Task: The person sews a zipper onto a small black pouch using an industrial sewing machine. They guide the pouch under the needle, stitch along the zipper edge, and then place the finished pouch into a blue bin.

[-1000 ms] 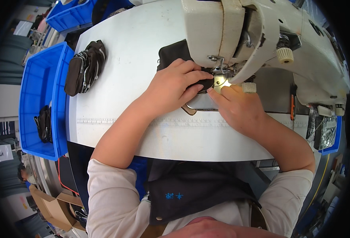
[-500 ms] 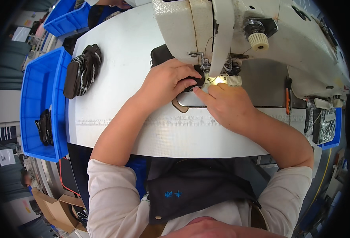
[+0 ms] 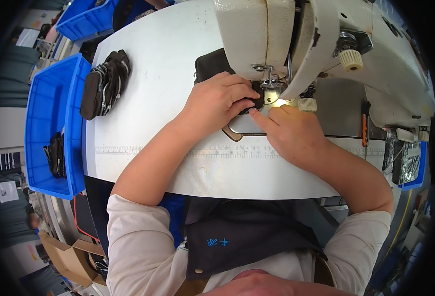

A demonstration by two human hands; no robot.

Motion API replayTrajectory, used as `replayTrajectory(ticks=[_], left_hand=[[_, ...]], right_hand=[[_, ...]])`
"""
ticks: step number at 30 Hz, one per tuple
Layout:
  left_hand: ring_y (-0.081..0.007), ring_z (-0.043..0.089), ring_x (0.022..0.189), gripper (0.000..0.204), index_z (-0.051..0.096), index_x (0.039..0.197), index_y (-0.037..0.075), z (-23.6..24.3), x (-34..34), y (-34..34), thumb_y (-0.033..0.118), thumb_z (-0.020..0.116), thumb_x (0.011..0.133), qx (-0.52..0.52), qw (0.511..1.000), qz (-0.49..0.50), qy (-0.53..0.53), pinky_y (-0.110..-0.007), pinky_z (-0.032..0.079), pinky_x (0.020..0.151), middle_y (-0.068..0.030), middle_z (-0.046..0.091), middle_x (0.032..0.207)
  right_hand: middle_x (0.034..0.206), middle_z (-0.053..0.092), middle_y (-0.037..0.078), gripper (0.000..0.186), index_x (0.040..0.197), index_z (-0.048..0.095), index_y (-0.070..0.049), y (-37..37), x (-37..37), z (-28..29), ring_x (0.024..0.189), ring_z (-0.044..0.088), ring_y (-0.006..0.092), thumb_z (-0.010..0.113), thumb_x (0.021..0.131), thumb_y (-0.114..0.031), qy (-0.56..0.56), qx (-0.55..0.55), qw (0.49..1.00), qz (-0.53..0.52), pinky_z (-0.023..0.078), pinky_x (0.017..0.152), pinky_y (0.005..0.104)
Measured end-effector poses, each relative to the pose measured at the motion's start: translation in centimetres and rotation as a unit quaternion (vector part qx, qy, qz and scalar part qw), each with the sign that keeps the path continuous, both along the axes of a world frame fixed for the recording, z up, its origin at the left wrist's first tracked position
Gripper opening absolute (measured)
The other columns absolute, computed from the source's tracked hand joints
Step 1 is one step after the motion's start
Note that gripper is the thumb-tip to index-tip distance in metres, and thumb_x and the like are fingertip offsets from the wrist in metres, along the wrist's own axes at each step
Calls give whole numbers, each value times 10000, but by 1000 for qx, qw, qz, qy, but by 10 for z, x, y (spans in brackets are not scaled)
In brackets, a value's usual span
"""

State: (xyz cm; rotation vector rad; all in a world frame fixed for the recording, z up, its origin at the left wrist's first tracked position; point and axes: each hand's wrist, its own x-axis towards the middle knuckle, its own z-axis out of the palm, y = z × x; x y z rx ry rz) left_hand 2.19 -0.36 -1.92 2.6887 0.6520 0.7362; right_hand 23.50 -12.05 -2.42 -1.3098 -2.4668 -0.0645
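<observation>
A black fabric piece (image 3: pixel 211 65), its kind hard to make out, lies on the sewing bed partly under the sewing machine (image 3: pixel 247 37). Across its near part rests my left hand (image 3: pixel 221 102), closed, thumb and fingers pressing the cloth beside the lit needle plate (image 3: pixel 275 102). To the right is my right hand (image 3: pixel 296 132), its index fingertip reaching the cloth's near edge. Its other fingers are curled beside the needle plate, and the thumb is hidden. What those curled fingers hold, if anything, does not show. The machine's head covers the cloth's right side.
Dark zippered pouches (image 3: pixel 105 85) are stacked at the table's left. Beside them a blue bin (image 3: pixel 72 123) contains a dark item. An orange-handled tool (image 3: pixel 365 129) lies right of the machine bed. Plastic-wrapped packs (image 3: pixel 405 162) sit at the far right, by another blue bin (image 3: pixel 418 181).
The view has shifted slightly, so the machine and both hands appear further right. More of the black cloth's far end shows. Both hands keep nearly the same pose at the needle plate.
</observation>
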Motion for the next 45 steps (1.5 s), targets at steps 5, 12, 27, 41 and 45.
replayTrajectory(ticks=[5, 12, 27, 41, 45], left_hand=[[-225, 691, 961, 136, 802, 1004, 142, 0, 3, 1, 183, 788, 875, 18, 1000, 15, -3, -352, 590, 778, 16, 742, 1043], [-225, 694, 971, 167, 802, 1046, 157, 1, 4, 3, 179, 783, 882, 2, 1000, 24, 11, -354, 591, 790, 18, 747, 1064], [-219, 710, 933, 117, 800, 987, 154, -5, 8, 9, 216, 788, 889, 37, 999, 20, 2, -357, 590, 743, 12, 748, 970], [-210, 679, 889, 89, 798, 934, 155, -7, 8, 10, 212, 797, 866, 38, 999, 29, -23, -351, 571, 701, 41, 726, 934], [-210, 672, 888, 97, 796, 943, 152, -7, 9, 9, 219, 790, 873, 28, 998, 49, -6, -353, 571, 710, 44, 724, 942]], right_hand=[[819, 561, -3, 400, 1223, 763, -128, 2, -5, 1, 761, 619, 175, 747, 825, -85, -19, 41, 998, -40, 521, 539, 323], [918, 575, -1, 455, 1257, 739, -94, 4, -5, -5, 769, 622, 171, 772, 806, -145, -30, 51, 997, -51, 485, 646, 328], [922, 578, 5, 453, 1275, 733, -104, 6, -4, -9, 787, 617, 163, 760, 824, -140, -30, 47, 998, -40, 473, 650, 318], [909, 572, 17, 503, 1278, 738, -101, 9, -6, -10, 856, 633, 188, 780, 777, -119, -17, 54, 998, -35, 489, 658, 340], [899, 571, 16, 502, 1254, 741, -103, 10, -7, -10, 855, 631, 191, 784, 754, -111, -18, 54, 997, -49, 486, 671, 357]])
